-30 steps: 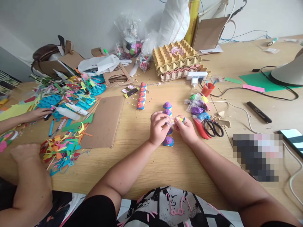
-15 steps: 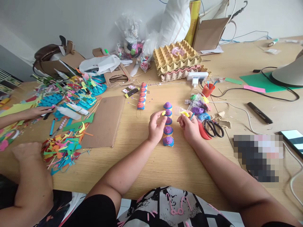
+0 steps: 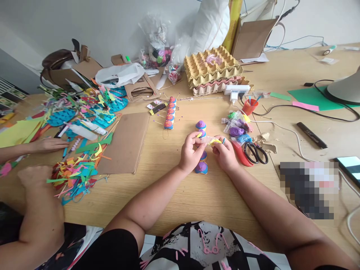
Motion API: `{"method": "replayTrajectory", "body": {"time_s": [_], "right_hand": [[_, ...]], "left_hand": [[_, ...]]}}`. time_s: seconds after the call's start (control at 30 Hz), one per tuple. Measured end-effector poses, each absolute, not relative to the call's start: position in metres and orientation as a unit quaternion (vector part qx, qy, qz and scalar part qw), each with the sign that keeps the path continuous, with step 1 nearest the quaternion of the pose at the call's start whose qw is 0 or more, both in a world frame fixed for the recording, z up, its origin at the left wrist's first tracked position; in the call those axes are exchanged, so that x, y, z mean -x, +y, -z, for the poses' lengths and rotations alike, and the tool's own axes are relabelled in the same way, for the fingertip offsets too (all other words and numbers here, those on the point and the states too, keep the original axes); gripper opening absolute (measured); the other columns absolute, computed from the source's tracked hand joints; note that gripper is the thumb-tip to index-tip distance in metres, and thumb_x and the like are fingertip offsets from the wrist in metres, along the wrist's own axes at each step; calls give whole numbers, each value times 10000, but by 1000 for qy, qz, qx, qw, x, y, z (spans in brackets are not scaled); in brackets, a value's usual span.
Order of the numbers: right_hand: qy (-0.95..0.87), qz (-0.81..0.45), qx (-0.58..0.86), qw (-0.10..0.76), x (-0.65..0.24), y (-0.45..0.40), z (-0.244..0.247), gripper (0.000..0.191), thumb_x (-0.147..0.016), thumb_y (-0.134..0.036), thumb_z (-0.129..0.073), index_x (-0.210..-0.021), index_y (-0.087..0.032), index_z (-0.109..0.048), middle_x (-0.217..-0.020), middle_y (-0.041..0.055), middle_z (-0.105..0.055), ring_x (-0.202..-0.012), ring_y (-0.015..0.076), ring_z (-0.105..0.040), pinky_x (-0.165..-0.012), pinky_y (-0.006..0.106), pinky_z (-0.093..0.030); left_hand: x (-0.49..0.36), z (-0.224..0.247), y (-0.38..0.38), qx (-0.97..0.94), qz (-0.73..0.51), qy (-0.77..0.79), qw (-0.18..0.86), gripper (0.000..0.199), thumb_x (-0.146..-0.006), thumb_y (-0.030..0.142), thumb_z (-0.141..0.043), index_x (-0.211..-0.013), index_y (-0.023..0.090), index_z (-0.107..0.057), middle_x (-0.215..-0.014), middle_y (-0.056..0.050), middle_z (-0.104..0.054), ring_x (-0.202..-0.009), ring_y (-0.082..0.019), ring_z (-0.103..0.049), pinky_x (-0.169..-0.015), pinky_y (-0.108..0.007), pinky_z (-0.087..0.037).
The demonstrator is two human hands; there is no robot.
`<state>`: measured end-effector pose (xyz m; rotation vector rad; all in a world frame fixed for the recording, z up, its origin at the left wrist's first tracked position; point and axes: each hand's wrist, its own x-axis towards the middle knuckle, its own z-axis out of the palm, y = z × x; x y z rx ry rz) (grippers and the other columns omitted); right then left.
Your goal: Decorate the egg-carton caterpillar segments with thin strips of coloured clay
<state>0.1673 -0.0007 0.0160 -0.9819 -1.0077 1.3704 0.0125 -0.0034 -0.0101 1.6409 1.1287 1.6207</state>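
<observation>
My left hand (image 3: 189, 155) is closed, with a small yellow lump of clay (image 3: 199, 135) between thumb and finger. Its fingertips also reach the clear end of a small plastic bag of yellow clay (image 3: 215, 142). That bag is gripped by my right hand (image 3: 226, 154), from which a thin blue stick (image 3: 224, 140) pokes out. Under both hands stands a row of blue egg-carton cups topped with purple clay (image 3: 201, 167); the hands cover its middle. Farther back lies a similar row with red tops (image 3: 169, 123) and thin sticks at its sides.
Black-handled scissors (image 3: 255, 153), bagged clay (image 3: 236, 131) and an orange cup (image 3: 250, 106) sit to the right. Egg trays (image 3: 212, 71) are stacked behind. At left are a cardboard sheet (image 3: 123, 144), coloured paper scraps (image 3: 75, 174), glue bottles (image 3: 83, 132) and another person's hand (image 3: 52, 144).
My hands have come together over the row, and my left fingers now touch the clay bag. The other person's hand has moved away from the glue bottle, lower and slightly right.
</observation>
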Motion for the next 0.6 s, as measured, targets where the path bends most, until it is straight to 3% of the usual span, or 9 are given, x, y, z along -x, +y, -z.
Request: {"method": "replayTrajectory", "body": {"time_s": [0.13, 0.2, 0.4, 0.5, 0.6], "right_hand": [[-516, -502, 418, 554, -169, -1, -19, 305, -784, -472, -890, -893, -243, -720, -947, 29, -717, -834, 178, -592, -777, 320, -479], [-516, -494, 427, 554, -169, 0, -18, 322, -783, -501, -899, -852, -238, -727, -931, 36, -735, -883, 195, -628, -848, 341, -504], [-442, -559, 431, 553, -166, 1, -14, 461, -720, -615, -920, -795, -222, -691, -815, 6, -678, -719, 139, -535, -681, 283, -448], [-445, -517, 467, 563, -165, 0, -14, 477, -818, -696, -807, -857, -228, -722, -852, 25, -673, -729, 147, -524, -628, 274, -417], [-395, -454, 485, 635, -165, 1, -19, 507, -910, -739, -666, -874, -236, -719, -846, 33, -645, -676, 138, -483, -578, 277, -379]], "left_hand": [[-12, 8, -4, -643, -584, 410, 279, 535, -996, 519, -736, -1404, 240, -531, -863, 18, -727, -780, -119, -706, -827, -265, -600], [-11, 9, -4, -645, -582, 403, 288, 573, -1000, 511, -732, -1453, 241, -506, -886, 10, -742, -803, -121, -716, -840, -266, -600], [-12, 13, -4, -662, -579, 369, 299, 546, -1052, 457, -658, -1519, 236, -481, -924, -3, -740, -836, -124, -717, -861, -267, -601], [-13, 15, -4, -657, -584, 375, 296, 495, -1070, 450, -621, -1499, 233, -503, -933, -13, -727, -835, -134, -713, -866, -285, -606], [-13, 17, -2, -646, -584, 387, 304, 477, -1069, 453, -614, -1478, 236, -503, -933, -14, -721, -825, -141, -710, -832, -284, -599]]}}
